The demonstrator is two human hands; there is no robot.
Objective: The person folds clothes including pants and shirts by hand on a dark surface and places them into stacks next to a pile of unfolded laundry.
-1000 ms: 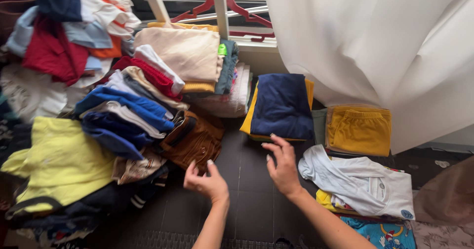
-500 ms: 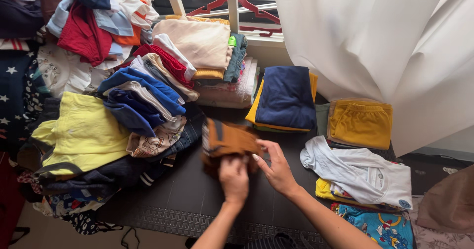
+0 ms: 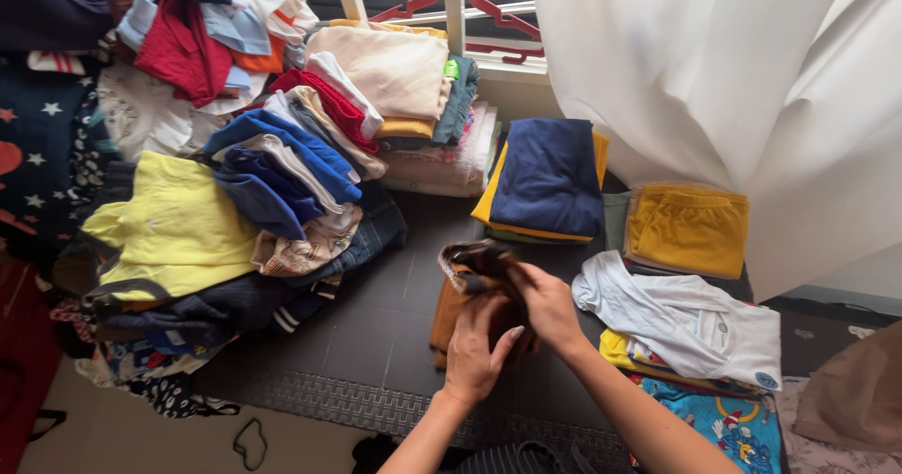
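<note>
Hands meet at the middle of the dark floor mat (image 3: 376,342), both on a brown garment (image 3: 470,286) that lies bunched there. Left hand (image 3: 477,354) rests on the garment's lower part with its fingers (image 3: 507,342) loosely curled, thumb apart, pressing the cloth rather than pinching it. Right hand (image 3: 548,307) has its fingers closed around a gathered fold at the top of the same garment, gripping it.

At 12 o'clock from the hands lies a folded navy piece (image 3: 550,175) on top of a yellow one, and at 2 o'clock a folded mustard-yellow garment (image 3: 689,230). At 3 o'clock, just beside the right wrist, sits a white shirt (image 3: 686,319) over a blue printed cloth (image 3: 723,422). At 9 to 11 o'clock spreads a loose heap of clothes with a pale yellow shirt (image 3: 174,230) and blue folded pieces (image 3: 277,169). A white curtain (image 3: 733,79) hangs at 1 o'clock.
</note>
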